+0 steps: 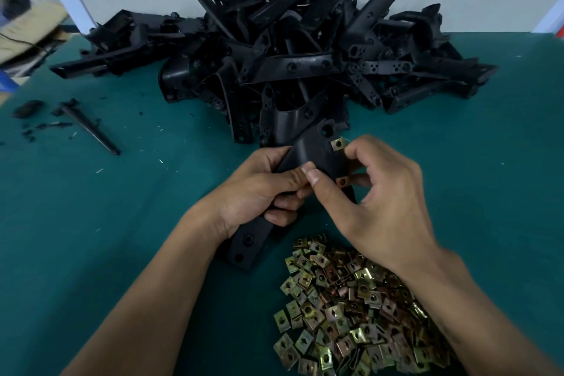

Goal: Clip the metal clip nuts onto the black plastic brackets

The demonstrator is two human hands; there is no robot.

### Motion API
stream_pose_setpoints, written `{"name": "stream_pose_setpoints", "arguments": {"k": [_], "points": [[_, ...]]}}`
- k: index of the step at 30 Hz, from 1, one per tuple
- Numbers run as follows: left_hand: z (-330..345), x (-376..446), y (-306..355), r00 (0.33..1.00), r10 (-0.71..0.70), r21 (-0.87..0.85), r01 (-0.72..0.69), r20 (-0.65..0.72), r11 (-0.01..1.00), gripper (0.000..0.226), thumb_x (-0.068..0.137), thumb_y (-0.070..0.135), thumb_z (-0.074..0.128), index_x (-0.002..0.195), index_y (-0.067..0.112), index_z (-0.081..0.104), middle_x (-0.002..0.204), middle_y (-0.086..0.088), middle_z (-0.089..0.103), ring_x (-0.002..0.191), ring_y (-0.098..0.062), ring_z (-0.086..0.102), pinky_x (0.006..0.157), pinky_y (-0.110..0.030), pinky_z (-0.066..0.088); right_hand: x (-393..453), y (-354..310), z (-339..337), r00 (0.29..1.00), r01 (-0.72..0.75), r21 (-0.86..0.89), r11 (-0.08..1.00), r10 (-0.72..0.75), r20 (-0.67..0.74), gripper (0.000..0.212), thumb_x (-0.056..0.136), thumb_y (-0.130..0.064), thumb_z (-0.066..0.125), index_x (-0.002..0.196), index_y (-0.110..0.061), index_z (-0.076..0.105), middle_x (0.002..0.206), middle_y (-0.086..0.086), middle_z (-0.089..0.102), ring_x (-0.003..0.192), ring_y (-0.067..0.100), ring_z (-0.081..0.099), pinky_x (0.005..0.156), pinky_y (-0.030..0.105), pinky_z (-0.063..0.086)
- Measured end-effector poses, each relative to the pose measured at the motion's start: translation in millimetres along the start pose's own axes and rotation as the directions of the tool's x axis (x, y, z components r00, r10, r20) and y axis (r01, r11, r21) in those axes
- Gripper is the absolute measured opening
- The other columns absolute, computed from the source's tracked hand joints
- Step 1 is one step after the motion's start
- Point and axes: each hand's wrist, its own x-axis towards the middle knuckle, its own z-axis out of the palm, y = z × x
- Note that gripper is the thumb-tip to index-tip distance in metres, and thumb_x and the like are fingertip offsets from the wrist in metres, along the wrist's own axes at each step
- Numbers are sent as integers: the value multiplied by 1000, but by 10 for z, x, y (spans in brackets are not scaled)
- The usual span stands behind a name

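Note:
A long black plastic bracket (308, 151) runs diagonally above the green table, and my left hand (259, 189) grips its middle from the left. One metal clip nut (338, 143) sits on the bracket's right edge near the top. A second, copper-coloured clip nut (343, 181) sits lower on the same edge. My right hand (381, 198) comes in from the right, thumb on the bracket's face and fingers curled round its right edge at the lower clip nut. The bracket's lower end (245, 246) sticks out below my left hand.
A big pile of black brackets (290, 55) fills the back of the green table (122, 238). A heap of loose brass-coloured clip nuts (354, 308) lies near the front, under my right forearm. A dark rod (88, 128) and plastic scraps lie at the left.

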Motion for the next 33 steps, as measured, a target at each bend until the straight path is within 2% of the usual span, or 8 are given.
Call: {"name": "stream_pose_setpoints", "arguments": {"k": [4,9,20,24,26,29,31,33], "points": [[7,3,9,1000,1,3,-1,13,1000,12,96,14,57,84,13,60,69,-3,45,49,-7,32,37,-16,30,3,-22,-7,999,-49,21,999,49,3,34,89,-45,74,99,-19,55,83,-13,65,76,9,66,58,32,56],[23,7,10,1000,22,21,-22,8,1000,13,95,11,56,82,12,60,68,-4,43,49,-7,31,37,-16,28,5,-14,-9,999,20,52,998,-18,-41,27,89,-32,79,91,-15,58,79,-13,65,73,11,66,58,29,53],[12,19,-4,999,46,18,-46,0,999,16,96,13,55,80,11,57,68,-4,43,48,-6,31,37,-15,28,38,42,-60,995,23,155,988,-37,92,23,94,-30,75,97,-14,60,89,-7,70,85,15,69,72,38,55],[-15,26,-23,999,52,10,-52,-6,999,17,98,15,55,82,13,61,69,-3,44,48,-6,33,37,-15,30,37,56,-56,991,-36,150,988,17,131,29,95,-42,70,104,-17,59,92,-9,71,87,13,70,71,40,56],[9,38,-5,993,78,-59,-83,-90,995,11,97,16,56,89,8,59,69,-2,46,48,-5,35,36,-16,30,60,39,-97,974,-76,59,995,61,220,38,95,-57,60,107,-21,60,92,-9,70,85,11,69,68,43,56],[140,46,129,931,225,-196,-287,-286,938,7,99,17,54,94,12,51,71,1,47,51,-6,38,41,-16,33,36,-71,-226,932,-202,-15,979,197,305,48,90,-70,56,96,-23,65,85,-10,70,79,6,68,68,41,58],[360,44,230,866,325,-261,-437,-379,860,7,99,21,46,94,17,48,75,2,47,61,-8,43,50,-18,37,-93,-256,-308,893,-336,49,941,302,333,39,91,-60,64,86,-21,69,78,-8,70,74,5,67,69,39,57],[718,67,259,846,326,-311,-473,-422,825,13,102,28,42,102,15,47,81,2,50,67,-10,48,56,-19,43,-342,-476,-366,895,-386,81,919,352,276,26,95,-43,68,90,-18,70,75,-8,68,69,6,62,66,35,52]]}}
